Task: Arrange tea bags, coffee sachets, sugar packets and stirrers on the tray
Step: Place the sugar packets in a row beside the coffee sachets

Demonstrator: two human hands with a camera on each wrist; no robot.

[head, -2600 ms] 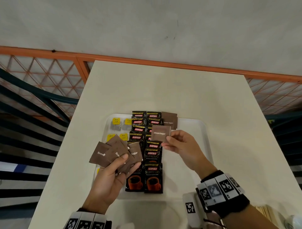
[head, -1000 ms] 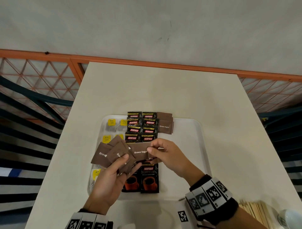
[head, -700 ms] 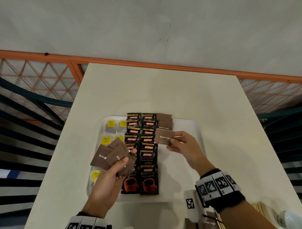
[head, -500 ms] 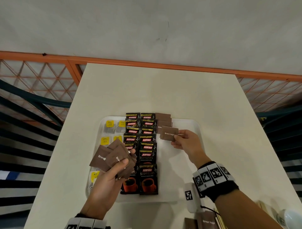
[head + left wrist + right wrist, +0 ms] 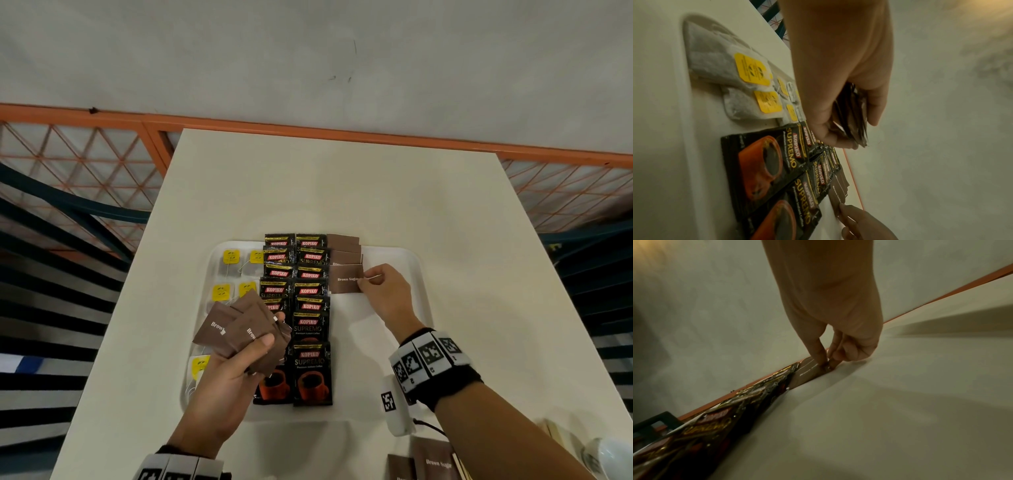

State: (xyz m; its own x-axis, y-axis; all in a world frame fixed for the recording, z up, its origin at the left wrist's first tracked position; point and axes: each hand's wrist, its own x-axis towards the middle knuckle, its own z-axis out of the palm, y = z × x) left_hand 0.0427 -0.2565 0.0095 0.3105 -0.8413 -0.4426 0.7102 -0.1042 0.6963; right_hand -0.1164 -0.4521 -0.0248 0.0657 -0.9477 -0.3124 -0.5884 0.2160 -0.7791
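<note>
Head view: we note the right hand pinching one brown sugar packet by its right edge, thumb over fingertip, and laying it on the white tray just below the sugar column, beside the coffee sachets. Left hand grips a fanned stack of packets above the tea bags. We judge the packet light, thin, limp and somewhat slick; an edge pinch suits it, with fingers clear of the neighbours. Too firm a slide could shift the overlapped rows. Stirrers not yet on the tray.
</note>
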